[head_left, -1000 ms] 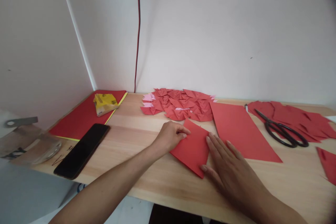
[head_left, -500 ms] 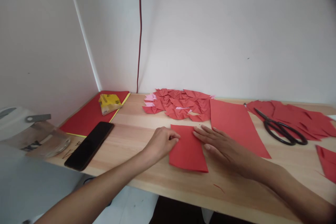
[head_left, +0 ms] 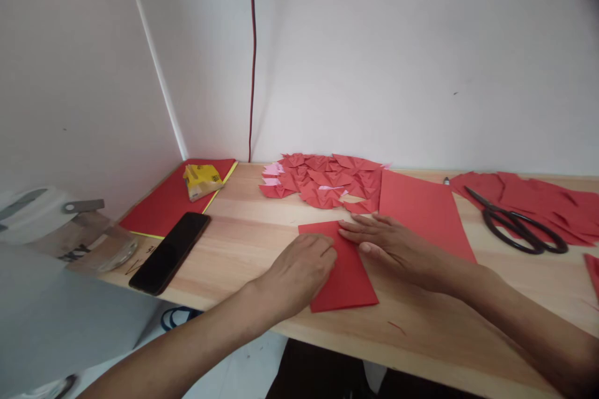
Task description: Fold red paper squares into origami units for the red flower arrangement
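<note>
A folded red paper sheet (head_left: 353,283) lies on the wooden table before me. My left hand (head_left: 306,268) is closed, its curled fingers resting on the paper's left and middle part. The fingertips are hidden, and I see nothing held in them. My right hand (head_left: 390,246) lies flat with fingers stretched out, fingertips on the paper's upper right edge. A larger red sheet (head_left: 421,206) lies behind the right hand, which partly covers it. Folded red and pink paper pieces (head_left: 327,177) are spread out by the wall.
Black-handled scissors (head_left: 519,224) rest by more red paper pieces (head_left: 538,199) at right. A phone (head_left: 171,252), a clear bottle (head_left: 88,243) and a yellow packet (head_left: 202,181) on red sheets (head_left: 154,209) are at left. A thin red strip (head_left: 397,327) lies near the table's front edge.
My left hand has slid from the paper's left edge rightward over its middle. The paper has turned slightly. My right hand stays flat at the upper right, and the view has shifted a little.
</note>
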A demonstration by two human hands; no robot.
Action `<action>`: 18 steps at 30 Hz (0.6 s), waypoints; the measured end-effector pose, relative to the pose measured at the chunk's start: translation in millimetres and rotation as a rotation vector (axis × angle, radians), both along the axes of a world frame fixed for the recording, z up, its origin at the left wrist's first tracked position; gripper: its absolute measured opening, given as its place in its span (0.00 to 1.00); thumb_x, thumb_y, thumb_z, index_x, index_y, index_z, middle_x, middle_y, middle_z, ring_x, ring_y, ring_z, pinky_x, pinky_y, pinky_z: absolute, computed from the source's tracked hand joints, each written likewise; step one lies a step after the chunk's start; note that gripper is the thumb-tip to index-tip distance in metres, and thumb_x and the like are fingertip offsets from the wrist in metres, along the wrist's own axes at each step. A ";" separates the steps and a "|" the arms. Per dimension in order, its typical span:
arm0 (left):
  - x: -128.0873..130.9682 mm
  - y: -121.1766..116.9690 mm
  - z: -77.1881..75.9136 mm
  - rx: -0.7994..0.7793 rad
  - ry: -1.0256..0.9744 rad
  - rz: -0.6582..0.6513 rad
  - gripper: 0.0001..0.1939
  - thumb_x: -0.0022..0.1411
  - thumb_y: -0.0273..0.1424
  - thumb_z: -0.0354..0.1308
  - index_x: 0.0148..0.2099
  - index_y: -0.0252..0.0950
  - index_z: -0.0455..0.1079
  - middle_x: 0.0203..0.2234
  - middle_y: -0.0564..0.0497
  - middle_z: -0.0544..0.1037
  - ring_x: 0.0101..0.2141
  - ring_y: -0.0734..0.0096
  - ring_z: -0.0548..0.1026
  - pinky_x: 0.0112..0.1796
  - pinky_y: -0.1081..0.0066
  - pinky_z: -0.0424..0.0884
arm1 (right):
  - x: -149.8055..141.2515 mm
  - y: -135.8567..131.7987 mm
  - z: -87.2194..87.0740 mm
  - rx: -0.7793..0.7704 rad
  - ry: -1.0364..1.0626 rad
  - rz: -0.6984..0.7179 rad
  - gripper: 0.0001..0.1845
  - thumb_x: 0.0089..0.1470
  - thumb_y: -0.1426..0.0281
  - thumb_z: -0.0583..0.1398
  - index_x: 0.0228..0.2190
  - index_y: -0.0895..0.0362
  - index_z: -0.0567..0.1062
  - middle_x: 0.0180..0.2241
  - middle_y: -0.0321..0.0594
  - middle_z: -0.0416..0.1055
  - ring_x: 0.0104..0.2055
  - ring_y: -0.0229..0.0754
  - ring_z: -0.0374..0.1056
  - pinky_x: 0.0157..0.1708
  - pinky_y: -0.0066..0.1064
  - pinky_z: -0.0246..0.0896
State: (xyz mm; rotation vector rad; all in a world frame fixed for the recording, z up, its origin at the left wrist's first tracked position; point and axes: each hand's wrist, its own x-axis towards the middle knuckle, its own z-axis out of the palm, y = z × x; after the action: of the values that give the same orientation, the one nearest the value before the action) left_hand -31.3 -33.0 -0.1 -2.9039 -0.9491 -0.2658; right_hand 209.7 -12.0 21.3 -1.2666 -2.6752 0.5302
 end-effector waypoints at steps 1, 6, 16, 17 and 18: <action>3.0 1.6 -2.9 -0.021 -0.011 -0.018 0.14 0.69 0.26 0.43 0.44 0.31 0.70 0.45 0.43 0.74 0.49 0.62 0.70 0.51 0.62 0.67 | -0.2 -0.1 -0.2 -0.001 -0.002 -0.002 0.28 0.66 0.54 0.43 0.60 0.49 0.64 0.64 0.36 0.55 0.68 0.51 0.45 0.64 0.56 0.40; 12.0 0.1 -9.2 -0.066 -0.044 0.055 0.22 0.70 0.34 0.44 0.63 0.35 0.58 0.60 0.42 0.64 0.59 0.57 0.62 0.55 0.56 0.63 | 1.9 0.6 -6.0 0.011 0.034 -0.002 0.28 0.66 0.55 0.43 0.61 0.49 0.64 0.64 0.35 0.55 0.68 0.51 0.45 0.65 0.55 0.39; 19.0 -14.4 3.4 -0.148 -0.003 0.125 0.24 0.69 0.35 0.44 0.66 0.41 0.57 0.62 0.42 0.60 0.59 0.47 0.60 0.56 0.48 0.61 | 3.8 -0.2 -7.2 -0.019 0.047 -0.009 0.28 0.66 0.54 0.42 0.61 0.49 0.62 0.65 0.35 0.54 0.69 0.50 0.42 0.65 0.54 0.36; 19.7 -16.7 2.2 -0.147 -0.002 0.122 0.25 0.69 0.35 0.44 0.66 0.42 0.56 0.62 0.42 0.60 0.59 0.47 0.60 0.56 0.47 0.60 | 3.7 -0.4 -6.6 -0.022 0.052 -0.008 0.28 0.66 0.54 0.42 0.61 0.49 0.63 0.65 0.35 0.54 0.69 0.50 0.42 0.65 0.54 0.36; 20.3 -19.5 1.2 -0.148 -0.003 0.118 0.25 0.69 0.36 0.44 0.66 0.43 0.56 0.63 0.43 0.60 0.60 0.46 0.59 0.56 0.47 0.60 | 3.7 -0.5 -6.0 -0.025 0.054 -0.009 0.28 0.66 0.54 0.42 0.61 0.50 0.63 0.65 0.35 0.53 0.69 0.50 0.42 0.65 0.54 0.35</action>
State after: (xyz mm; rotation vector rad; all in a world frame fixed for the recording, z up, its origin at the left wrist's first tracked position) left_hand -11.0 -52.5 1.1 -2.9642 -1.1834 -0.2005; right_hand 213.4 -12.5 15.3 -1.2515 -2.6259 0.5901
